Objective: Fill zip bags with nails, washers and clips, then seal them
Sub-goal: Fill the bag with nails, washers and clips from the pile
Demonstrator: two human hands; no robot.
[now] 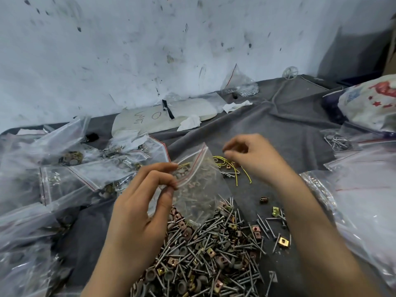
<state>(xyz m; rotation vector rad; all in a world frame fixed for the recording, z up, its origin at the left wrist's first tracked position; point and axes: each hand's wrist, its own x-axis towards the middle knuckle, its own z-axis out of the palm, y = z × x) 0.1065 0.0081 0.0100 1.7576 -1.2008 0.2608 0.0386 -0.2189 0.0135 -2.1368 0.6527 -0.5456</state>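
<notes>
Zip bag (197, 189) hangs at the centre of the frame, its red-lined mouth pinched between the thumb and fingers of our left hand (137, 213), above the pile of nails, washers and clips (210, 258) on the bench (278, 129). Our right hand (255, 159) hovers centre-right, fingers curled; we cannot tell whether it holds anything.

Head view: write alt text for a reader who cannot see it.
A left hand pinches a clear zip bag above a pile of nails, washers and clips on grey cloth. The right hand, fingers curled, hovers over yellow wires.
</notes>
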